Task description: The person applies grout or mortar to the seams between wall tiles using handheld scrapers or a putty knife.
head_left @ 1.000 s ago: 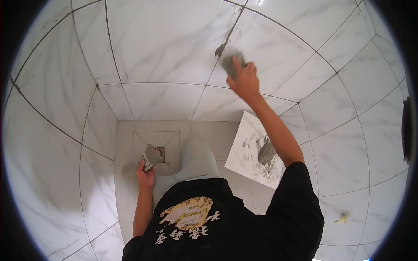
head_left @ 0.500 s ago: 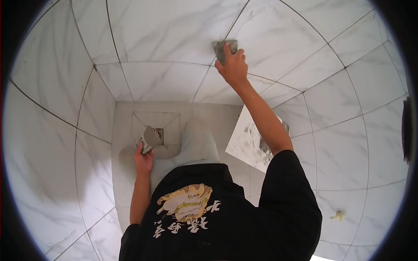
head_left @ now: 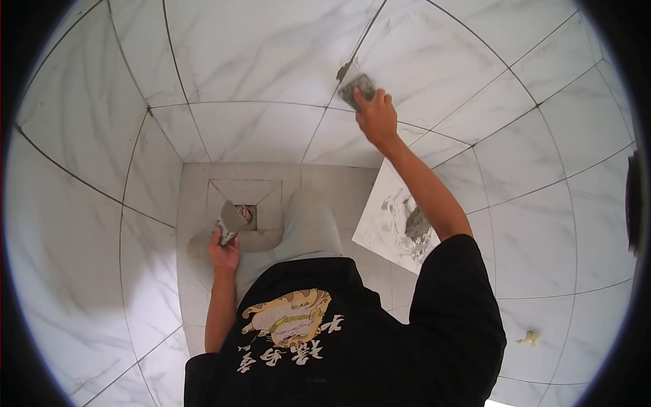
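My right hand (head_left: 378, 121) is closed on a small squarish grey scraper (head_left: 357, 92), held at the white marbled wall tile (head_left: 434, 47), with the forefinger along its back. Just above and left of it, a dark smear of grout (head_left: 346, 68) sits on a tile joint. Lower left, my left hand (head_left: 224, 252) grips a grout-coated scraper (head_left: 234, 217) by its lower end, over the floor beside my knee. Its exact shape under the grey paste is hard to make out.
A white tile board (head_left: 380, 227) with a heap of grey grout (head_left: 416, 225) lies under my right forearm. A square drain opening (head_left: 249, 217) is in the floor near my left hand. A yellowish scrap (head_left: 527, 338) shows at the lower right.
My right hand has moved down and right with its scraper, uncovering the grout smear on the joint. My left hand has shifted only slightly, its scraper tilting a little.
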The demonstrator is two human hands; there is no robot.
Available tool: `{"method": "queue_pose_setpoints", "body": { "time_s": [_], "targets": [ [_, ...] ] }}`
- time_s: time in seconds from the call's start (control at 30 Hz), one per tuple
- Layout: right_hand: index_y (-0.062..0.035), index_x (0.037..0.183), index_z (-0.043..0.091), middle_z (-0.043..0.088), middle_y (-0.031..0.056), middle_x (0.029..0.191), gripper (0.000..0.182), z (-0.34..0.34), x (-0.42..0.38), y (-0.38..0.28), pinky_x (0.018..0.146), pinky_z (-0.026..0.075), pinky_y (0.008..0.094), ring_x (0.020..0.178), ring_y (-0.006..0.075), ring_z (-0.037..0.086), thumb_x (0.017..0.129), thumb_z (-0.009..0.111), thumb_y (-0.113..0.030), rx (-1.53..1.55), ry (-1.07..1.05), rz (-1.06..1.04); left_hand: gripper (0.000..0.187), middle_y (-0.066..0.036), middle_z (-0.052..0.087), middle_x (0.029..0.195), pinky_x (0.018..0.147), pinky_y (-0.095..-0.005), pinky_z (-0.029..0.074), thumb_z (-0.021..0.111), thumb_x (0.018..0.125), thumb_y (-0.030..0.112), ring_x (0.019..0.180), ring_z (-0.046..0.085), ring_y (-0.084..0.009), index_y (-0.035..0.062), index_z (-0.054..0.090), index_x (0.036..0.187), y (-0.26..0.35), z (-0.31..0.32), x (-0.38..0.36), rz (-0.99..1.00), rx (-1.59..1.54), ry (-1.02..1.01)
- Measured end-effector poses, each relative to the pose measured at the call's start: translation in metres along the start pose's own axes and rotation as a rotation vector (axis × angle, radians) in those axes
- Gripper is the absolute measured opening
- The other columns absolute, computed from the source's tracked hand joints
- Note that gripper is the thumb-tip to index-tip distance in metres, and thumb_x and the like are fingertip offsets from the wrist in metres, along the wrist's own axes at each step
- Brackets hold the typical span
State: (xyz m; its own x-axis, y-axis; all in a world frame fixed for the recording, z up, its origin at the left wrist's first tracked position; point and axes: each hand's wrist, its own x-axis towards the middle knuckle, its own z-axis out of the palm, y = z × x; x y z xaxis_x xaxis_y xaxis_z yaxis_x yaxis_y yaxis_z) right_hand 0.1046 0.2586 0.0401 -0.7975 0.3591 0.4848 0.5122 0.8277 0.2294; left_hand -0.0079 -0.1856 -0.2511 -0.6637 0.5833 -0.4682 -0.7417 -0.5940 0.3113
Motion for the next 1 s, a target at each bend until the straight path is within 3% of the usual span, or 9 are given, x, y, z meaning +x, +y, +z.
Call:
{"method": "queue_pose_setpoints", "body": {
  "time_s": [0.1,0.13,0.23,0.27,0.43,0.6,0.73,0.87,1.0],
  "targets": [
    [-0.0247,0.133,0.055,0.047,0.0224,0.108,0.066,-0.036,-0.004,-0.018,0.072,0.055,0.0435,0.092,0.0404,0.056,0.070,0.076,-0.027,0.061,-0.069,0.175,0.021,-0.002,0.071,0.100,0.061,-0.0306,0.060,0.060,0.094,0.026,0.082,0.070,-0.0165,0.0129,0.064,0.111,0.002,0.008,-0.004,0.013,-0.002,-0.030],
    [-0.0277,0.137,0.052,0.047,0.0223,0.109,0.073,-0.042,0.008,-0.014,0.073,0.055,0.0462,0.098,0.0406,0.057,0.070,0.079,-0.038,0.064,0.055,0.220,0.021,-0.002,0.071,0.100,0.061,-0.0306,0.060,0.060,0.094,0.026,0.082,0.070,-0.0165,0.0129,0.064,0.111,0.001,0.010,-0.001,0.011,-0.004,-0.029],
    [-0.0210,0.138,0.048,0.053,0.0261,0.097,0.072,-0.102,0.067,-0.007,0.065,0.055,0.0458,0.076,0.0417,0.062,0.075,0.076,-0.041,0.132,0.420,0.234,0.023,-0.002,0.071,0.100,0.061,-0.0307,0.060,0.060,0.094,0.026,0.082,0.070,-0.0162,0.0128,0.063,0.112,0.004,0.004,-0.003,-0.013,0.065,-0.001],
    [-0.0186,0.137,0.049,0.053,0.0271,0.098,0.070,-0.139,0.094,-0.013,0.066,0.055,0.0465,0.077,0.0432,0.063,0.076,0.073,-0.043,0.177,0.347,0.308,0.023,-0.001,0.071,0.101,0.061,-0.0306,0.059,0.060,0.094,0.026,0.083,0.070,-0.0161,0.0126,0.063,0.113,0.004,0.004,-0.004,-0.023,0.065,0.022],
    [-0.0186,0.138,0.050,0.051,0.0258,0.102,0.074,-0.053,0.070,-0.033,0.063,0.055,0.0457,0.078,0.0402,0.063,0.075,0.072,-0.048,0.136,0.268,0.263,0.023,-0.001,0.071,0.101,0.061,-0.0304,0.059,0.060,0.095,0.026,0.085,0.069,-0.0158,0.0124,0.062,0.113,0.001,0.017,-0.007,0.004,0.006,0.040],
    [-0.0189,0.139,0.047,0.046,0.0227,0.107,0.072,0.038,-0.015,-0.067,0.065,0.056,0.0446,0.094,0.0395,0.059,0.075,0.075,-0.031,0.172,-0.128,0.285,0.023,0.002,0.071,0.103,0.063,-0.0305,0.057,0.058,0.095,0.027,0.086,0.069,-0.0154,0.0157,0.063,0.114,0.002,-0.002,0.000,-0.024,0.015,0.038],
    [-0.0203,0.136,0.051,0.049,0.0224,0.111,0.068,0.029,-0.037,-0.063,0.083,0.051,0.0445,0.100,0.0385,0.052,0.072,0.075,-0.014,0.216,0.066,0.027,0.023,0.001,0.071,0.103,0.062,-0.0302,0.057,0.058,0.095,0.028,0.085,0.069,-0.0158,0.0157,0.064,0.113,0.005,0.006,-0.004,0.031,0.017,0.048],
    [-0.0231,0.132,0.057,0.051,0.0202,0.111,0.058,0.029,-0.007,-0.034,0.084,0.049,0.0411,0.096,0.0362,0.053,0.078,0.067,-0.006,0.110,0.344,-0.129,0.023,0.001,0.071,0.103,0.063,-0.0301,0.057,0.059,0.095,0.029,0.085,0.069,-0.0156,0.0155,0.064,0.112,0.004,0.006,-0.006,0.015,-0.020,0.043],
    [-0.0240,0.132,0.057,0.050,0.0178,0.107,0.059,0.056,-0.005,-0.003,0.076,0.050,0.0401,0.091,0.0345,0.053,0.077,0.068,-0.008,0.020,0.238,-0.166,0.023,-0.001,0.071,0.103,0.062,-0.0313,0.058,0.058,0.095,0.028,0.085,0.070,-0.0168,0.0144,0.063,0.113,0.002,0.001,-0.002,0.033,-0.008,0.049]
  ]
}}
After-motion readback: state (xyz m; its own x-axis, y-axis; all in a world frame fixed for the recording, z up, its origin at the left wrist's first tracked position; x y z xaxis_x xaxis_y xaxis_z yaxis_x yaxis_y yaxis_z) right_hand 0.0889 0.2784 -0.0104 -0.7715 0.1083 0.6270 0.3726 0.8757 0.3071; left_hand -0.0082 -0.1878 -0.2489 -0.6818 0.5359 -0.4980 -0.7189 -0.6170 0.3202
